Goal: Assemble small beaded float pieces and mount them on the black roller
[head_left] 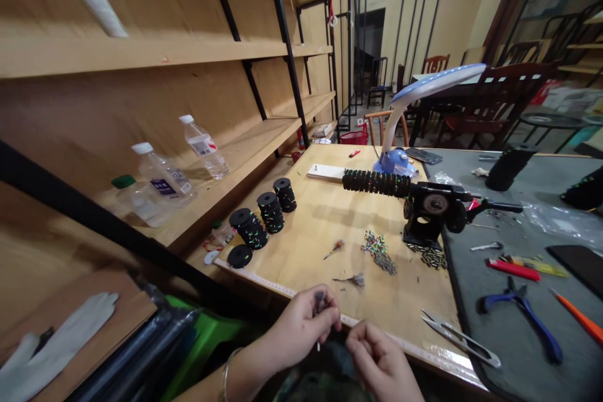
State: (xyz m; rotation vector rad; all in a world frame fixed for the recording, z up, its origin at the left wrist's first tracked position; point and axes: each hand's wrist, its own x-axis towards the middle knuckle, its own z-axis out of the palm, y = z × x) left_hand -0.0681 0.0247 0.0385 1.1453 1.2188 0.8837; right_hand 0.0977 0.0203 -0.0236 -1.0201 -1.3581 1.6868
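At the table's front edge, my left hand [306, 320] is closed round a small dark thing with a thin pale tip pointing down; I cannot make out what it is. Just to its right, my right hand [381, 358] has its thumb and fingers pinched together, and whatever is between them is too small to see. The hands are a little apart. Beyond them on the wooden table [301, 239] lie a grey feathery bundle [357, 279], an orange-tipped piece [336, 246], and a pile of coloured beads and grey bits [377, 248].
Black speckled foam rolls [254, 232] stand at the left. A black clamp device [428, 207] holds a long wrapped roll, beside a blue lamp [393, 157]. Snips [461, 339], blue pliers [522, 314] and a red tool [513, 269] lie right. Bottles [205, 147] stand on the shelf.
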